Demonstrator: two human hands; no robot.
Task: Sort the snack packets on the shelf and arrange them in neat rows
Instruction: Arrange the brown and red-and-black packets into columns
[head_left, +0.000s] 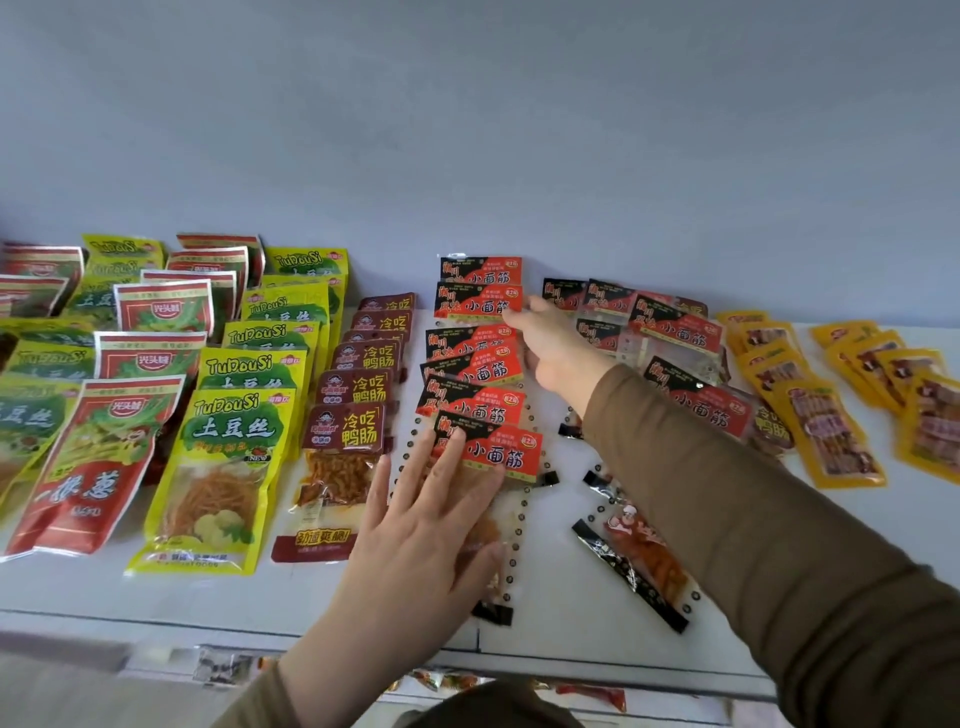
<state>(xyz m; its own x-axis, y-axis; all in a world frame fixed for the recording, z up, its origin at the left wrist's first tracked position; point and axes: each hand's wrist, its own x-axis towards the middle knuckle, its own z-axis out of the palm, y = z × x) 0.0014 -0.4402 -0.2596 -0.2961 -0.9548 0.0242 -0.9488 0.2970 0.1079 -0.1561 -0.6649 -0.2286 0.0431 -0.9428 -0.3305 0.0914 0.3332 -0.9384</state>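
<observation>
Head view: a column of red-and-black packets runs back across the white shelf, with the left hand lying open and flat on the nearest packet. Right hand reaches to the column's far end, fingers touching a packet's edge; whether it grips I cannot tell. Loose red-and-black packets lie just right of that hand, orange ones further right, brown, yellow-green and red rows to the left.

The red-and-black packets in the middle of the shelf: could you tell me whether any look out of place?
Yes. One red-and-black packet lies slanted near the shelf's front edge, apart from the column under both hands, and the pile behind the right arm overlaps at mixed angles.
</observation>
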